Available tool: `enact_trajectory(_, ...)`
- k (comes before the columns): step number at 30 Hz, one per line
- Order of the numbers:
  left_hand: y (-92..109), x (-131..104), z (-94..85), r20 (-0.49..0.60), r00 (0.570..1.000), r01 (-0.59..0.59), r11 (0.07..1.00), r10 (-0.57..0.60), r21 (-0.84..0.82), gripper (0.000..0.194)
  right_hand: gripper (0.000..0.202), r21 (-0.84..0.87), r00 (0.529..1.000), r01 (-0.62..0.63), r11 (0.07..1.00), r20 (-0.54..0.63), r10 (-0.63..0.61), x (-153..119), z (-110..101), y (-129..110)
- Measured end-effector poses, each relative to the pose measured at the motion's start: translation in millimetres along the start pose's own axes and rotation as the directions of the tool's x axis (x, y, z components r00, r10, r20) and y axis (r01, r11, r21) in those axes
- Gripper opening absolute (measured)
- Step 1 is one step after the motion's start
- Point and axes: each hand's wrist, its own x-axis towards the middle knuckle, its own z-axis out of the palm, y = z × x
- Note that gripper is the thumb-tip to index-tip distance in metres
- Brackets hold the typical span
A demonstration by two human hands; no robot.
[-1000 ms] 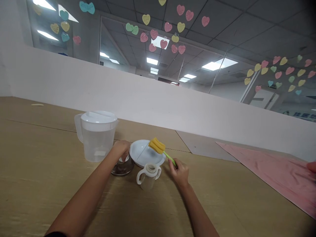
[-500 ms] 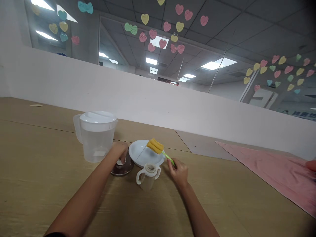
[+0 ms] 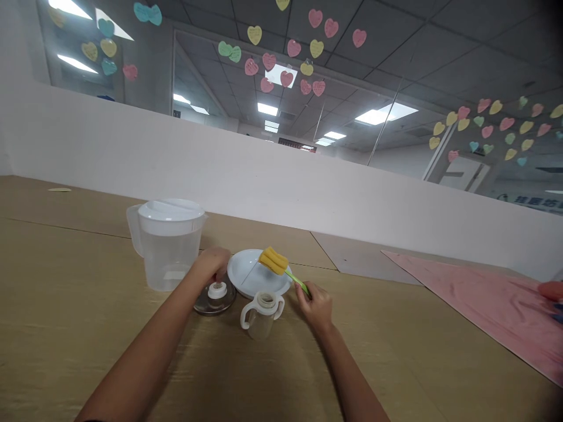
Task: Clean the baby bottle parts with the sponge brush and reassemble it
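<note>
My right hand (image 3: 317, 303) is closed round the green handle (image 3: 298, 282) of a sponge brush. Its yellow sponge head (image 3: 273, 261) is over a white plate (image 3: 240, 275). Just in front of the plate stands a clear baby bottle (image 3: 261, 322), uncapped, with two white side handles. My left hand (image 3: 214, 264) hovers above a round dark metal dish (image 3: 203, 305). On that dish sits a white bottle collar (image 3: 217, 290), just below my bent left fingers, which look apart from it. The fingertips are partly hidden, and nothing shows in them.
A clear lidded pitcher (image 3: 169, 258) stands left of the metal dish, close to my left forearm. A pink cloth (image 3: 479, 299) covers the right side of the wooden table (image 3: 391, 346). A low white wall (image 3: 264, 181) runs behind; an orange-red object (image 3: 550, 291) shows at the right edge.
My left hand has risen off the white collar, which now shows fully on the metal dish. My right hand keeps the sponge brush in about the same place. The view has shifted slightly.
</note>
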Motion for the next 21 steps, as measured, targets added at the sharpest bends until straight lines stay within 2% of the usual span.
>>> enact_trajectory(3, 10.8, -9.4, -8.2, 0.025, 0.997, 0.07, 0.993, -0.073, 0.099, 0.012, 0.031, 0.004, 1.0, -0.006, 1.0, -0.006, 0.006, -0.2, -0.4, -0.3)
enact_trajectory(6, 24.5, -23.0, -22.0, -0.066, 0.997, 0.054, 0.985, -0.044, 0.162, 0.013, 0.031, 0.011, 1.0, -0.019, 1.0, -0.004, 0.019, -0.8, 0.0, -0.5)
enact_trajectory(8, 36.0, -34.6, -30.7, -0.101, 0.995, -0.012, 0.986, 0.029, 0.169, 0.02, 0.031, 0.021, 1.0, -0.03, 0.999, 0.005, 0.03, -1.2, 0.4, -0.7)
enact_trajectory(11, 56.4, -52.8, -34.8, -0.042, 0.982, -0.179, 0.975, 0.186, 0.13, 0.035, 0.032, 0.042, 0.997, -0.071, 0.997, 0.025, 0.07, -1.6, 0.6, -0.6)
enact_trajectory(13, 70.6, -62.3, -29.3, 0.034, 0.966, -0.259, 0.958, 0.257, 0.126, 0.042, 0.033, 0.051, 0.993, -0.122, 0.991, 0.018, 0.121, -1.5, 0.3, -0.1)
enact_trajectory(17, 95.1, -68.8, -7.7, 0.071, 0.938, -0.347, 0.92, 0.339, 0.185, 0.044, 0.035, 0.047, 0.98, -0.196, 0.979, -0.015, 0.197, -0.5, -0.6, 1.2)
enact_trajectory(21, 108.9, -66.5, 7.7, 0.102, 0.937, -0.35, 0.882, 0.335, 0.316, 0.04, 0.037, 0.046, 0.981, -0.194, 0.98, -0.014, 0.194, 0.6, -1.4, 0.7)
